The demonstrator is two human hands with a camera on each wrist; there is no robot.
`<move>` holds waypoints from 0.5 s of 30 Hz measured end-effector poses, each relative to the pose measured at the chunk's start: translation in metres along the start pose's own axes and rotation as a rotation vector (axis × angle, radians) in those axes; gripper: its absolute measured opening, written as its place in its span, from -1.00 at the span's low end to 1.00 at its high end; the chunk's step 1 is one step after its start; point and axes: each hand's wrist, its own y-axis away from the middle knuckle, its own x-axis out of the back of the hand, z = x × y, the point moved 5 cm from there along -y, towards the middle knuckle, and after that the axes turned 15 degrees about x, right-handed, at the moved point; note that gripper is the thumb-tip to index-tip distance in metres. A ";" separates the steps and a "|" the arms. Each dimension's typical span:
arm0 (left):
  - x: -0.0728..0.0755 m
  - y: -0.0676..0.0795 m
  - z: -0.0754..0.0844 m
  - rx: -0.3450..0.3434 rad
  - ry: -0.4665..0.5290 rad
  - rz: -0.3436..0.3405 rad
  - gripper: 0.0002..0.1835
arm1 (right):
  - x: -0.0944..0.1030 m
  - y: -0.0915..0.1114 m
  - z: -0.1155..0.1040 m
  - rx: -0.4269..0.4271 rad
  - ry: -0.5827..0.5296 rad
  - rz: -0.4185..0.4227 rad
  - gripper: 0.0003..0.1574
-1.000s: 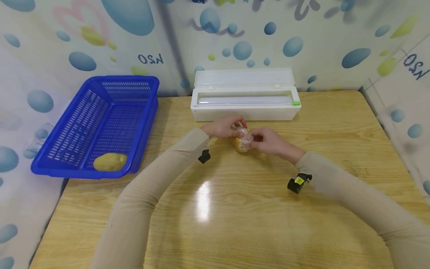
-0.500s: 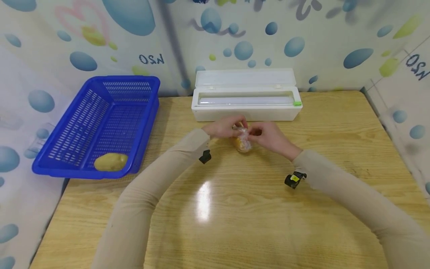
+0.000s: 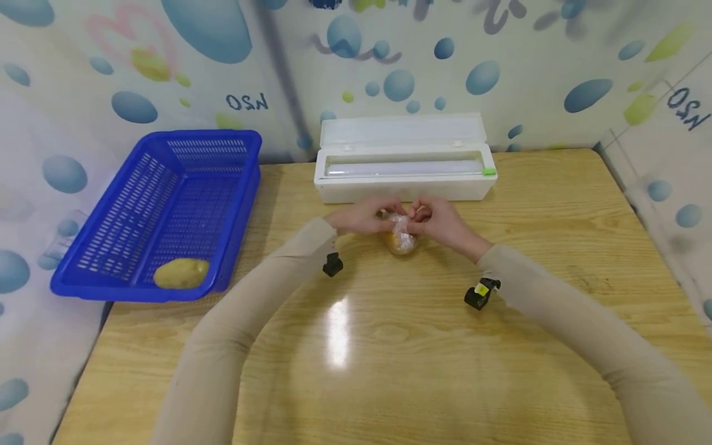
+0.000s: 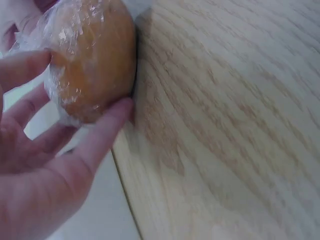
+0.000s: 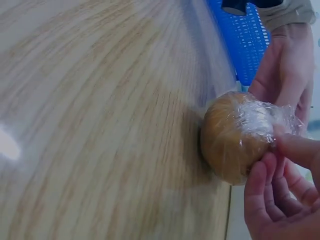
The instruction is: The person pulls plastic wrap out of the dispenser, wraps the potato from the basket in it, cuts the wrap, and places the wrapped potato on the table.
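Observation:
A round, orange-tan item point(image 3: 403, 246), its exact kind unclear, sits on the table wrapped in crinkled cling film point(image 5: 255, 118). My left hand point(image 3: 361, 216) holds it from the left; in the left wrist view, the thumb and fingers spread around the wrapped item point(image 4: 95, 60). From the right, my right hand point(image 3: 443, 225) pinches gathered film between thumb and fingers at the item's upper side. Both hands' fingertips nearly meet over the top. In the right wrist view, the smooth, rounded side of the item point(image 5: 224, 142) faces the table.
Just behind the hands stands a white cling film dispenser point(image 3: 406, 190), lid raised, with a film roll point(image 3: 405, 168) inside and a green slider point(image 3: 489, 172). To the left, a blue plastic basket point(image 3: 228, 247) holds a yellow potato point(image 3: 181, 273). A patterned wall closes off the wooden table's back point(image 3: 400, 358).
My right hand has shifted slightly left and up over the item, drawing film toward its top. My left hand stays nearly in place around it.

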 end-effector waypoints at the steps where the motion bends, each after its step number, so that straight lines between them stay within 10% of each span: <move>1: -0.001 0.001 -0.001 0.015 0.027 -0.020 -0.71 | -0.001 0.000 0.001 -0.013 -0.008 -0.012 -0.76; 7: -0.001 0.007 -0.003 0.099 0.125 -0.095 -0.56 | -0.002 0.000 0.001 -0.076 -0.040 -0.020 -0.74; 15: 0.001 0.005 0.001 -0.011 0.028 -0.057 -0.59 | 0.002 0.000 0.011 -0.073 -0.179 -0.146 -0.68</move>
